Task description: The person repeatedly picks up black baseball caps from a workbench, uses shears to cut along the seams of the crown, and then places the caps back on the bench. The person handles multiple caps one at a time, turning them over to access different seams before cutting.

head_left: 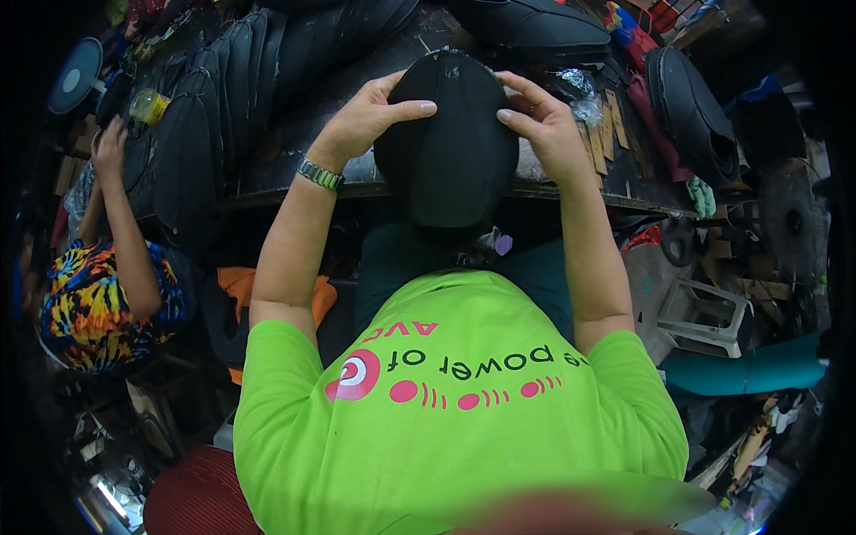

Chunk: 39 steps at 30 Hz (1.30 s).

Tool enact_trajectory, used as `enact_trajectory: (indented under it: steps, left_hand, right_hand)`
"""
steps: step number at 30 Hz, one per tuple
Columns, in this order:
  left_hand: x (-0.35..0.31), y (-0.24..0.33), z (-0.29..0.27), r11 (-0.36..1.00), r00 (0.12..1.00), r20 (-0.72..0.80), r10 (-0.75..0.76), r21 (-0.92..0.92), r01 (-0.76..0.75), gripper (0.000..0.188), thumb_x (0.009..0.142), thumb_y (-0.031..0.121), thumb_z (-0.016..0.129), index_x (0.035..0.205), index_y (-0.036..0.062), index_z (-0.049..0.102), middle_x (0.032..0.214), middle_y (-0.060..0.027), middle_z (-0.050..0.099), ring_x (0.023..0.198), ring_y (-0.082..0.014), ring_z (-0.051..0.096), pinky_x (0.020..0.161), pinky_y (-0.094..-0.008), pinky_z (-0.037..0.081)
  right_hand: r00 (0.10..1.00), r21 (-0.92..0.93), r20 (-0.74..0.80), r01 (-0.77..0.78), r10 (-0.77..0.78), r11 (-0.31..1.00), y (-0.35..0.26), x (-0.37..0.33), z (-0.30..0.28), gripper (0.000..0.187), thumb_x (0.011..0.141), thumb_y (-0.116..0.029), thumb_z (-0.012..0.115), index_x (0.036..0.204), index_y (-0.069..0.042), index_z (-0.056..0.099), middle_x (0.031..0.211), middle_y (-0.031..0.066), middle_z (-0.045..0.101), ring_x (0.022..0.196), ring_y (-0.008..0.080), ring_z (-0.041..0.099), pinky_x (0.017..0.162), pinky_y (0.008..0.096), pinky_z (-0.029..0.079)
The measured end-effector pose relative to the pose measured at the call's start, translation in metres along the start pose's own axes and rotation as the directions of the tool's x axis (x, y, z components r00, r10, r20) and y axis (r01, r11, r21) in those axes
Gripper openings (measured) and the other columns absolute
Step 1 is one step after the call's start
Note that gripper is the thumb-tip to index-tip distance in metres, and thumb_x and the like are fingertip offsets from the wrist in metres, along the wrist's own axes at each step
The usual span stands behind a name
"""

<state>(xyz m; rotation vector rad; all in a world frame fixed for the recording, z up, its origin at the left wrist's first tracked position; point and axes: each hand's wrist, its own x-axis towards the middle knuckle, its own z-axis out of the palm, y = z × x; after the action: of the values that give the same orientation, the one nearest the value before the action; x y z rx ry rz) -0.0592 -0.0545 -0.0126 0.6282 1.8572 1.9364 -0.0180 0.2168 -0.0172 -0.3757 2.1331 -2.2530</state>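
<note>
Bare forearms (pixel 294 234) extend forward, left hand (pixel 358 125) gripping at eleven o'clock, thumb (pixel 414 111) toward three; right hand (pixel 555 135) gripping at one, thumb (pixel 515 122) toward ten.

Crowded and mostly dim all around. At the top, a broad dark desk (pixel 303 143) with a scuffed surface. To the right below, a pale plastic stool (pixel 742 314) tipped over, just above a rolled teal sheet (pixel 749 367) amid scattered scraps. Down at lower left, a bright white strip of light (pixel 111 496) near the rim.
</note>
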Motion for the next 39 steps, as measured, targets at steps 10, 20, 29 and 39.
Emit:
enact_trajectory:
  steps: [10, 20, 29, 39]
  left_hand:
    - [-0.031, -0.017, -0.023, 0.987, 0.973, -0.164, -0.161, -0.023, 0.159, 0.052, 0.089, 0.017, 0.075, 0.136, 0.0032, 0.059, 0.115, -0.0089, 0.071, 0.100, -0.0155, 0.068, 0.093, -0.0276, 0.054]
    - [-0.037, 0.008, 0.010, 0.990, 0.990, 0.040, -0.135, 0.051, 0.133, 0.045, 0.091, 0.013, 0.073, 0.133, 0.0030, 0.061, 0.113, -0.0042, 0.070, 0.101, -0.0118, 0.065, 0.094, -0.0280, 0.051]
    - [-0.055, 0.024, -0.009, 0.971, 0.971, 0.201, -0.126, 0.228, 0.079, 0.044, 0.090, 0.008, 0.073, 0.131, -0.0019, 0.061, 0.112, -0.0041, 0.070, 0.098, -0.0094, 0.062, 0.090, -0.0269, 0.052]
    - [-0.071, 0.028, -0.009, 0.969, 0.944, 0.299, -0.137, 0.240, 0.064, 0.033, 0.087, 0.003, 0.074, 0.118, -0.0038, 0.067, 0.101, -0.0050, 0.073, 0.090, -0.0099, 0.064, 0.085, -0.0263, 0.053]
  right_hand:
    - [0.982, -0.969, -0.178, -0.165, -0.057, 0.186, 0.003, -0.050, -0.047, 0.033, 0.087, -0.013, 0.066, 0.118, -0.002, 0.064, 0.114, 0.0184, 0.065, 0.105, 0.0360, 0.062, 0.090, 0.0448, 0.049]
    - [1.000, -0.990, -0.013, -0.014, 0.006, 0.140, 0.012, -0.020, -0.050, 0.029, 0.086, -0.014, 0.062, 0.110, 0.001, 0.065, 0.106, 0.0202, 0.065, 0.100, 0.0385, 0.062, 0.089, 0.0466, 0.049]
    - [0.901, -0.239, 0.173, -0.353, 0.398, 0.904, -0.015, -0.039, -0.073, 0.029, 0.085, -0.011, 0.070, 0.111, -0.001, 0.062, 0.098, -0.0032, 0.060, 0.091, 0.0058, 0.056, 0.082, 0.0234, 0.047]
    - [0.789, -0.334, 0.434, -0.306, 0.434, 0.891, -0.024, -0.064, -0.066, 0.045, 0.075, -0.015, 0.084, 0.111, -0.003, 0.060, 0.094, -0.0026, 0.056, 0.086, 0.0079, 0.050, 0.080, 0.0237, 0.042]
